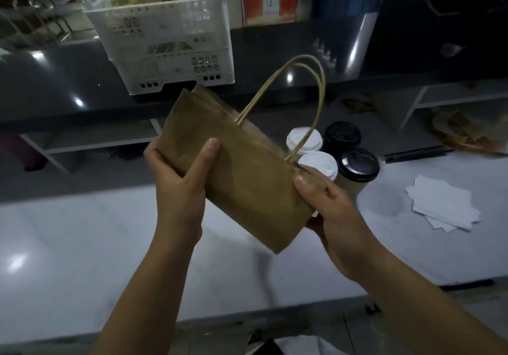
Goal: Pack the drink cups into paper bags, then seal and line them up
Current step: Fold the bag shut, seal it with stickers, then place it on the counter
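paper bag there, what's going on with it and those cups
A person holds a brown paper bag in the air above the white counter, the left hand gripping one end and the right hand the other. The bag is flat, not yet opened. Behind it, two white-lidded cups and two black-lidded cups stand on the counter, none packed. A stack of white paper sheets lies to the right.
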